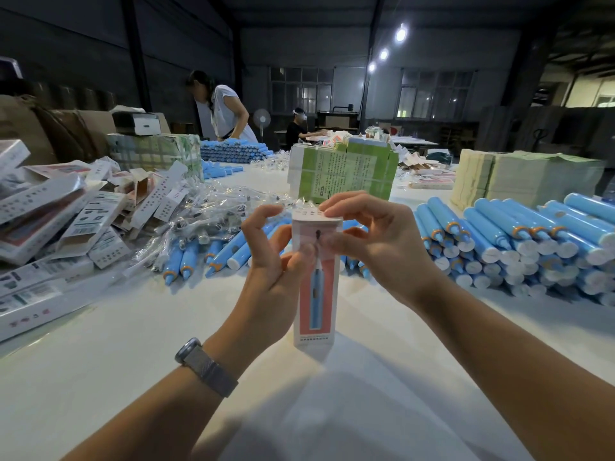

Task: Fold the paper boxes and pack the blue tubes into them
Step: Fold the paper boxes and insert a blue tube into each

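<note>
White table, one paper box held upright over it.
Left hand grips its side; right hand pinches the top flap. Pressing too hard could crumple it. Blue tubes wait nearby.

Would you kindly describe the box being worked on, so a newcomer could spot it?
Start at the white table, near its front edge. The box stands upright there, held between both hands. Unlike the boxes piled on the left, it shows a pink panel picturing a blue tube.

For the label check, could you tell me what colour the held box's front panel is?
Salmon pink with white borders, on the box; head view.
</note>
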